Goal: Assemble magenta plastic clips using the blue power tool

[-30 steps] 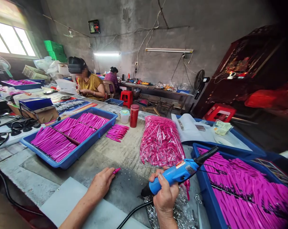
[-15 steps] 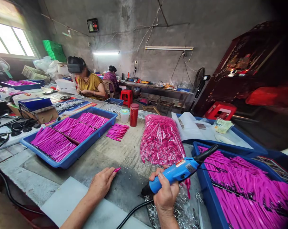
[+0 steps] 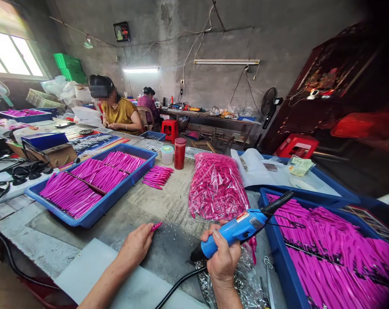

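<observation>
Over the near part of the table (image 3: 170, 193), just short of a clear bag of pink pieces (image 3: 218, 186), a blue power tool (image 3: 233, 235) slanted in the person's right hand (image 3: 224, 259). Its long axis ran from a black end (image 3: 197, 254), low and to the left, up to a ribbed dark end (image 3: 279, 202) that pointed away toward the blue tray (image 3: 273, 244) at the right. That grip was wrapped round the tool's body, thumb laid across it, the forearm rising from below. Well to the left, a small pink piece (image 3: 156, 226) stuck out of the left hand (image 3: 137, 244), its tip pointing forward and rightward, near tiny shiny bits (image 3: 173, 231). There the grip was a narrow pinch, the forearm reaching diagonally across a pale sheet (image 3: 88, 266). I couldn't tell whether the black end touched the table.
</observation>
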Motion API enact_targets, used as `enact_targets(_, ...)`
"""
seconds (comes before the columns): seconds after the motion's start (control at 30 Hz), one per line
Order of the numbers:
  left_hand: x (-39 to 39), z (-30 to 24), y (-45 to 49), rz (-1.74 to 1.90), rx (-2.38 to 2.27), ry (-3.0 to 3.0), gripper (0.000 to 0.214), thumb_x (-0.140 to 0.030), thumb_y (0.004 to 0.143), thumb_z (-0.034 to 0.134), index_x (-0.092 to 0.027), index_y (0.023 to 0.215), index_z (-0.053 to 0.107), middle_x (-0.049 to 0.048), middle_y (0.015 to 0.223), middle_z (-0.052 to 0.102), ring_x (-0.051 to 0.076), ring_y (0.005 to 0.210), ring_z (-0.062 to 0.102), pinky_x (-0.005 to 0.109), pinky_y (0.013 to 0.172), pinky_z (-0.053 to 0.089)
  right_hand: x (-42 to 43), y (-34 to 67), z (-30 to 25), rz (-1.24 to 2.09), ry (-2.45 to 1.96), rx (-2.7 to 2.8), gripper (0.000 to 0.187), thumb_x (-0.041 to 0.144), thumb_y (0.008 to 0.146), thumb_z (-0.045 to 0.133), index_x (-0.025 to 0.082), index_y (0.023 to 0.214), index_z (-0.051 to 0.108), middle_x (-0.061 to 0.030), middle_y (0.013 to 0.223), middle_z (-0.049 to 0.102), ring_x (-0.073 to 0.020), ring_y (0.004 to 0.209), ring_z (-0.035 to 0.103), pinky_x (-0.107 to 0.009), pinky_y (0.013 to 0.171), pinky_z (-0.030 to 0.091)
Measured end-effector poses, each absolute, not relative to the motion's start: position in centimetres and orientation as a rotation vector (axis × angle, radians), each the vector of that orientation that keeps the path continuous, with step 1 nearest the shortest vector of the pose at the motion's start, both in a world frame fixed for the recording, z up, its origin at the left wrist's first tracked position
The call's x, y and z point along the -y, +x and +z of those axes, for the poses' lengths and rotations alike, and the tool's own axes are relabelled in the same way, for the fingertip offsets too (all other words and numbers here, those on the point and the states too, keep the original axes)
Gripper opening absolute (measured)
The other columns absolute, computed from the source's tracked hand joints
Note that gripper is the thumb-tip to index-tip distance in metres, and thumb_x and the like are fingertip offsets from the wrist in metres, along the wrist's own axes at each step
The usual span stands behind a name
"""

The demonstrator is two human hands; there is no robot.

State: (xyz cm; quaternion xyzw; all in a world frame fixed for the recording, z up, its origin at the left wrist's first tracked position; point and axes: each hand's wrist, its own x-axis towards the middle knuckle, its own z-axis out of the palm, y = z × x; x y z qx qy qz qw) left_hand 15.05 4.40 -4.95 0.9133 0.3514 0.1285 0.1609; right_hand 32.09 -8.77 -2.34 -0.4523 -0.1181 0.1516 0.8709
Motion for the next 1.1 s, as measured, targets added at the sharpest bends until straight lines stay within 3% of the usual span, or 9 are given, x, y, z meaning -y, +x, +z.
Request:
enact_targets(0.67,-3.1,-3.5,16.9,-0.181,-1.319,2.737,0.029,-0.02,0.09,0.029,-0.023,0.103,0.055,0.0042,0.094,0.062,0.017,0.081,0.062,0.025,0.066,0.045,8.7,32.2,-2.4,0.345,-0.931,0.24,0.042,0.033,0.063,0.066,0.018,0.095,0.042,0.0061,0.059,0.052,-0.013,0.044,0.053,-0.027,0.048,0.041)
enact_targets(0.93,-3.2,-3.9,16.3,-0.01,-1.255,2.783,0.031,-0.013,0.087,0.031,-0.017,0.108,0.055,0.0065,0.095,0.06,0.017,0.087,0.058,0.025,0.075,0.044,8.7,32.2,-2.3,0.339,-0.932,0.238,0.043,0.034,0.062,0.066,0.018,0.094,0.042,0.0056,0.06,0.052,-0.0134,0.044,0.053,-0.027,0.047,0.041)
enact_targets(1.1,-3.4,-4.5,15.7,0.058,-1.233,2.832,0.027,-0.015,0.085,0.038,-0.021,0.099,0.061,0.0058,0.093,0.062,0.021,0.088,0.054,0.031,0.073,0.043,8.7,32.2,-2.4,0.339,-0.938,0.226,0.042,0.034,0.061,0.067,0.018,0.092,0.043,0.0053,0.061,0.052,-0.0131,0.044,0.053,-0.027,0.047,0.04)
